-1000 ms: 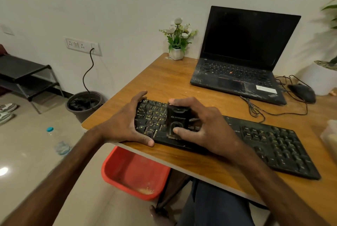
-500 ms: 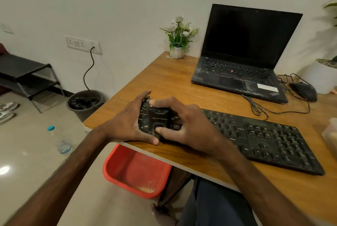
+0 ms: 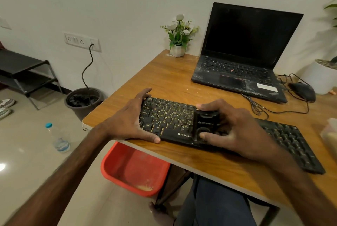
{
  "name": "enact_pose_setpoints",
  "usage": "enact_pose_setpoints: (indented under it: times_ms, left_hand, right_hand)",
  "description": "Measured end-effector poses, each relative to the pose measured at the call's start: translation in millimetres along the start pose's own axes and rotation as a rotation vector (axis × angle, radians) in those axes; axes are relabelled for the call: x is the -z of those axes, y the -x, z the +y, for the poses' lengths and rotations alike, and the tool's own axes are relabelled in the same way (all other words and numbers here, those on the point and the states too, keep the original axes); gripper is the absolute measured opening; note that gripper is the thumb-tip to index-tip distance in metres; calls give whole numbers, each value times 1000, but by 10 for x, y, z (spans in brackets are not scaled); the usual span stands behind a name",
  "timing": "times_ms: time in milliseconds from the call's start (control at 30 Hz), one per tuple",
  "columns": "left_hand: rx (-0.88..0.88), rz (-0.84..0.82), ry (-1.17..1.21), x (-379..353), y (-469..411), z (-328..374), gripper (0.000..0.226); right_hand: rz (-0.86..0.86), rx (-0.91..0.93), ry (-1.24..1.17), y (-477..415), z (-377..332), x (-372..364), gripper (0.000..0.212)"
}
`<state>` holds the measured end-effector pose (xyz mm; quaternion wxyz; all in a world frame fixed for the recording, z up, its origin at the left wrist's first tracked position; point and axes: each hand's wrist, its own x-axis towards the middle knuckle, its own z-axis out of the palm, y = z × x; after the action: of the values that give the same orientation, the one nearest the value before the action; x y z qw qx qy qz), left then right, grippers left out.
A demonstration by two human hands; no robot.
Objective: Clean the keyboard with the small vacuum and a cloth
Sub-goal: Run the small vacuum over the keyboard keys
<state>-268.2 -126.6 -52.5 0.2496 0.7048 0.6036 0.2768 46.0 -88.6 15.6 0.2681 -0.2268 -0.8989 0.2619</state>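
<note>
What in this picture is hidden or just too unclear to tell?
Head view, the only one:
Keys of the keyboard beneath the small vacuum and right hand: covered by them.
Its left end: covered by the left hand.
Vacuum's nozzle: underneath its body.
The pale container: cut off by the right edge, blurred.
A cloth: none can be made out.

Open across bare table (image 3: 164, 79) behind the keyboard (image 3: 167, 116); blocked rightward by laptop (image 3: 237, 72), cables (image 3: 259, 109), mouse (image 3: 302, 91); flower pot (image 3: 177, 50) at back.
</note>
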Motion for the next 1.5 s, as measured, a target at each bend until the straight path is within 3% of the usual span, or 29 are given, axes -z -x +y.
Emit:
enact_pose_setpoints:
  times_ms: [167, 500, 867, 1033, 1233, 1500]
  left_hand:
    - [24, 5, -21, 15, 13, 23, 149]
    - [13, 1, -30, 12, 4, 4, 148]
    - [34, -8, -28, 37, 23, 23, 148]
    - [19, -1, -26, 22, 13, 19, 146]
    - [17, 3, -41, 19, 40, 57, 145]
    - [23, 49, -78, -81, 115, 139, 149]
  right_hand:
    - [-44, 112, -23, -434, -163, -518, 59]
    - [86, 92, 87, 362, 62, 90, 54]
    - [-6, 88, 18, -72, -69, -359, 57]
    - [76, -63, -14, 269, 43, 62, 57]
    - [443, -311, -604, 381, 83, 61, 61]
    - [509, -311, -360, 336, -51, -167, 71]
